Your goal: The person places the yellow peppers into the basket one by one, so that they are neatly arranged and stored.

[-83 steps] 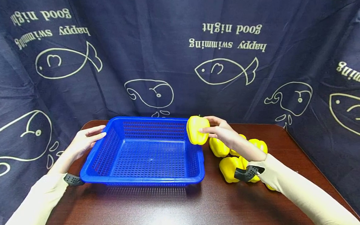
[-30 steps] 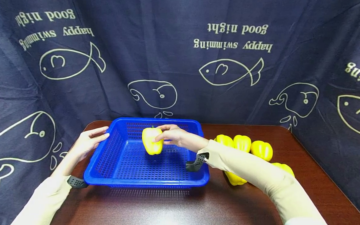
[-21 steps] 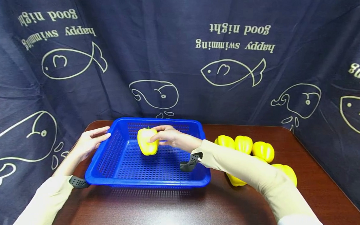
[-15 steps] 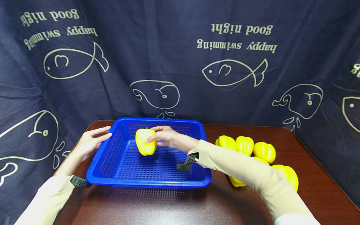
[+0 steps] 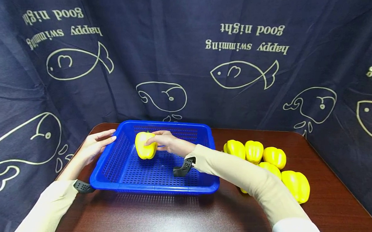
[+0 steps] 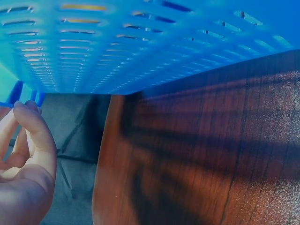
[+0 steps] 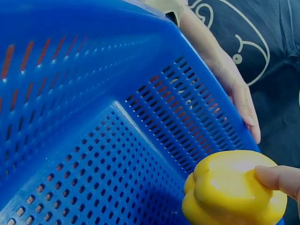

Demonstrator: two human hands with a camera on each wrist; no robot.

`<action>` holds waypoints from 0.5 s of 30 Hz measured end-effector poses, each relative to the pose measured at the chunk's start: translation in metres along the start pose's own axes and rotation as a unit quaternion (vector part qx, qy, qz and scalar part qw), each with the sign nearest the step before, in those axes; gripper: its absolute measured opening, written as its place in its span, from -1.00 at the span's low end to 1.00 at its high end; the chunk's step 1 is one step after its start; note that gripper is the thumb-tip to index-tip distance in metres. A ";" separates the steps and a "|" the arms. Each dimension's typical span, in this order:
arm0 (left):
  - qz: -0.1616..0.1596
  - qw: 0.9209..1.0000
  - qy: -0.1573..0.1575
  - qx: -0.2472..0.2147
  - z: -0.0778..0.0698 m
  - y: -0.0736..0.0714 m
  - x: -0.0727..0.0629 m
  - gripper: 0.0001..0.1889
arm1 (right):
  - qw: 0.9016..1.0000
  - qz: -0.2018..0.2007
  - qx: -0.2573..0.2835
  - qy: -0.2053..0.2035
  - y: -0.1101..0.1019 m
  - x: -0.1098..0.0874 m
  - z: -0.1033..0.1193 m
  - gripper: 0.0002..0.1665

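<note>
A yellow bell pepper [image 5: 144,146] with a short green stem is in my right hand [image 5: 166,141], pinched between thumb and fingers. It hangs over the left part of the blue plastic basket [image 5: 155,188], below rim height in the head view. The right wrist view shows the pepper [image 7: 229,192] near the perforated end wall, with my thumb [image 7: 274,178] on its side. My left hand [image 5: 94,147] holds the basket's left rim; in the left wrist view the thumb [image 6: 35,124] meets the rim's edge, with the fingers partly hidden behind it.
Several more yellow bell peppers [image 5: 255,151] lie on the brown wooden table [image 5: 141,223] to the right of the basket, partly covered by my right sleeve [image 5: 239,176]. A dark blue curtain [image 5: 191,105] printed with fish stands behind and beside the table.
My right hand has carried the pepper from above the basket's right rim leftward to its left part. The left hand stays at the left rim. The head view has shifted slightly.
</note>
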State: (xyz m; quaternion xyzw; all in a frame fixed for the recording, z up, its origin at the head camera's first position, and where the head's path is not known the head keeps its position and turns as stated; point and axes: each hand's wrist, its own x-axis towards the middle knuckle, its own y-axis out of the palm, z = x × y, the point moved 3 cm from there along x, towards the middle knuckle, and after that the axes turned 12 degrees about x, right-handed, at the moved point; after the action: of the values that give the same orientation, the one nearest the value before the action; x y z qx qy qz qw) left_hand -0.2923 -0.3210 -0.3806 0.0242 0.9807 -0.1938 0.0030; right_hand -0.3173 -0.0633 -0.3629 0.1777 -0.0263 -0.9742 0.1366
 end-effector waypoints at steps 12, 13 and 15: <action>-0.002 1.000 0.001 -0.006 0.000 0.001 0.000 -0.27 | 0.999 -0.029 0.006 -0.019 0.011 0.009 -0.015 -0.45; -0.003 1.000 0.002 -0.009 0.000 0.001 0.000 -0.27 | 0.999 -0.031 0.006 -0.021 0.012 0.009 -0.016 -0.45; -0.004 1.000 0.005 -0.019 0.000 0.001 -0.001 -0.28 | 0.999 -0.034 0.009 -0.027 0.013 0.011 -0.018 -0.45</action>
State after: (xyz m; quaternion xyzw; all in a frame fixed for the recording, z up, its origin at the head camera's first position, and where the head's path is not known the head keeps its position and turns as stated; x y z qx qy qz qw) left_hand -0.2914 -0.3201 -0.3805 0.0215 0.9843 -0.1753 -0.0025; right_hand -0.3171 -0.0793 -0.3823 0.1535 -0.0324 -0.9825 0.1007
